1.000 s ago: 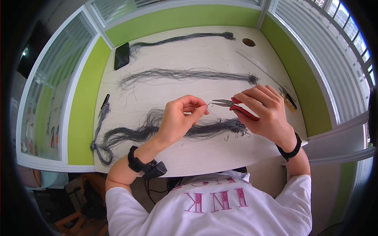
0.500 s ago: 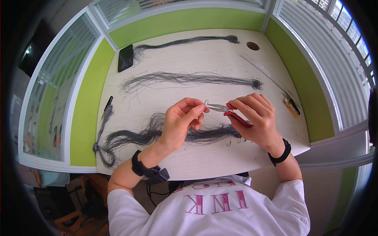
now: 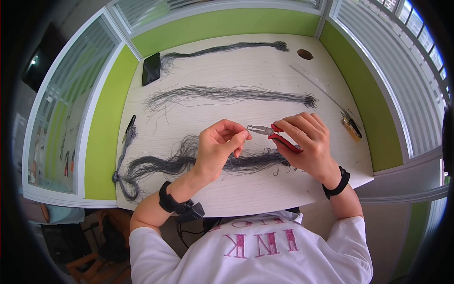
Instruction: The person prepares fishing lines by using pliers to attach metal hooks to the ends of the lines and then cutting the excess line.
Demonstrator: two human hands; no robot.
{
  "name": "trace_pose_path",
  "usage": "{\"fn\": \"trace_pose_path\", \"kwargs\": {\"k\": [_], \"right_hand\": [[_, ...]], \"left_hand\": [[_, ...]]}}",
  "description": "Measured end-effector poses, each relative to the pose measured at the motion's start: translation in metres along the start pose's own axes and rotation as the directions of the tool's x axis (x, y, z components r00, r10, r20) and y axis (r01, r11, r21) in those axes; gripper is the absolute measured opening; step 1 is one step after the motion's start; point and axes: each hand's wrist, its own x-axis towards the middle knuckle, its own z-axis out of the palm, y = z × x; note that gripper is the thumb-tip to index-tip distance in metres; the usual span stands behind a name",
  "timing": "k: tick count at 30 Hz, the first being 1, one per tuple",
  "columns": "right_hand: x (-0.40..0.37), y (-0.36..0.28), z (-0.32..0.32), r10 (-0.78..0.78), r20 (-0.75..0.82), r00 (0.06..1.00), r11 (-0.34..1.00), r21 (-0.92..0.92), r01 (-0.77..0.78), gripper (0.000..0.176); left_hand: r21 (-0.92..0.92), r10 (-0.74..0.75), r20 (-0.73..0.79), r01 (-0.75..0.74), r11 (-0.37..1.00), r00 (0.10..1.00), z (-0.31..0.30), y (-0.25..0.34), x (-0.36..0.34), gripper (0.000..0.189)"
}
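Note:
Red-handled pliers point(image 3: 265, 130) are gripped in my right hand point(image 3: 305, 142), with their jaws pointing left. At the jaw tips is a small wire fish hook point(image 3: 248, 127). My left hand point(image 3: 222, 146) pinches the hook's other end between thumb and forefinger; the part inside the fingers is hidden. Below both hands lies a bundle of dark fishing line point(image 3: 161, 165), with several hooks point(image 3: 276, 172) at its right end, partly behind my right hand.
Farther back lie a second line bundle point(image 3: 227, 93) and a third one point(image 3: 222, 48). A black phone point(image 3: 151, 69) is at the back left, a black pen point(image 3: 131, 122) at the left edge. At the right are a ruler point(image 3: 321, 86) and a yellow-handled tool point(image 3: 352, 128). Green partitions point(image 3: 227, 26) surround the desk.
The plier tips have met the bent end of the hook, which stood just beyond them before. My left fingers have shifted slightly; my right hand has hardly moved.

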Motion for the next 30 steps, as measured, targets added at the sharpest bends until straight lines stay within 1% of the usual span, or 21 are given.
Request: {"fn": "trace_pose_path", "kwargs": {"k": [2,5,12,14,18,20,24,26,28,30], "right_hand": [[-0.0007,0.0001,0.0006,0.007,0.008,1.000,1.000,0.007,-0.007,0.039],[-0.0012,0.0002,0.0011,0.013,0.014,1.000,1.000,0.015,-0.013,0.038],[-0.0012,0.0031,0.0012,-0.021,0.030,0.999,1.000,0.007,0.021,0.038],[-0.0009,0.0032,0.0007,-0.026,0.033,0.999,1.000,0.003,0.026,0.038],[-0.0018,0.0046,0.0004,-0.036,0.041,0.999,0.999,-0.008,0.036,0.038],[-0.0024,0.0047,0.0001,-0.031,0.043,0.999,0.999,-0.012,0.032,0.038],[-0.0039,0.0055,0.0000,-0.033,0.048,0.998,0.999,-0.018,0.034,0.038],[-0.0049,0.0058,0.0004,-0.043,0.051,0.998,0.999,-0.022,0.044,0.038],[-0.0060,0.0063,0.0010,-0.054,0.053,0.997,0.998,-0.025,0.055,0.038],[-0.0074,0.0063,0.0013,-0.057,0.016,0.998,0.998,0.010,0.057,0.041]], "left_hand": [[0.046,0.042,-0.014,-0.041,0.998,0.999,-0.0001,-0.0004,-0.0003,0.009],[0.095,0.060,-0.038,-0.057,0.994,0.997,0.0024,0.0026,-0.0019,0.008],[0.183,0.066,-0.045,-0.057,0.981,0.997,0.0028,0.0065,-0.0031,0.008],[0.241,0.071,-0.045,-0.059,0.969,0.996,0.0031,0.0073,-0.0034,0.007],[0.249,0.067,-0.042,-0.054,0.967,0.997,0.0039,0.0073,-0.0033,0.007],[0.201,0.069,-0.052,-0.057,0.978,0.996,0.0047,0.0060,-0.0026,0.008],[0.201,0.065,-0.059,-0.051,0.978,0.996,0.0050,0.0051,-0.0029,0.008],[0.192,0.122,-0.061,-0.108,0.975,0.991,0.0036,0.0023,-0.0019,0.009],[0.208,0.133,-0.072,-0.115,0.971,0.989,0.0043,0.0040,-0.0020,0.008],[0.223,0.143,-0.084,-0.121,0.967,0.986,0.0045,0.0047,-0.0025,0.008]]}}
